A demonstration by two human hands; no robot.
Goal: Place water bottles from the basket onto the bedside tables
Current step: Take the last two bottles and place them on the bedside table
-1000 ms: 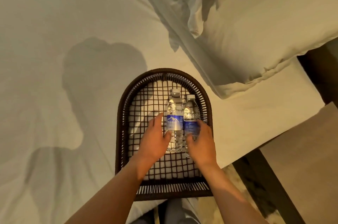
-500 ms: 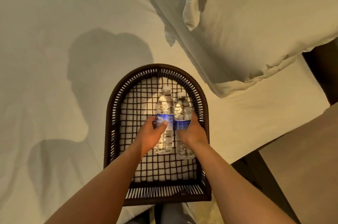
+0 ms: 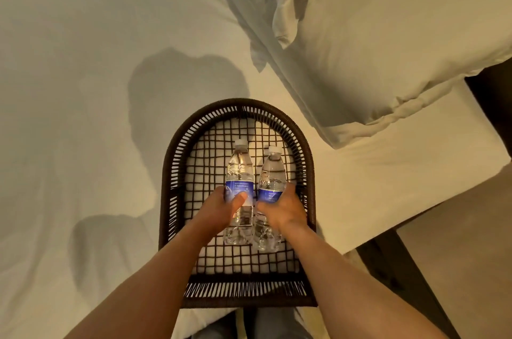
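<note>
A dark woven basket (image 3: 169, 172) with an arched far end lies on the white bed. Two clear water bottles with blue labels and white caps are in it, side by side, caps pointing away from me. My left hand (image 3: 219, 209) is closed around the left bottle (image 3: 239, 169) at its label. Around the label of the right bottle (image 3: 273, 172), my right hand (image 3: 285, 212) is wrapped. The right bottle looks raised a little off the basket floor, its shadow showing beside its neck.
A white sheet (image 3: 83, 89) covers the bed on the left. A big pillow (image 3: 388, 47) and rumpled duvet lie at the upper right. A beige tabletop (image 3: 471, 255) with a dark edge stands at the lower right, past the bed's corner.
Both hands have closed around the bottles, which they were only touching a second ago. The right bottle has lifted slightly. The view has shifted a little.
</note>
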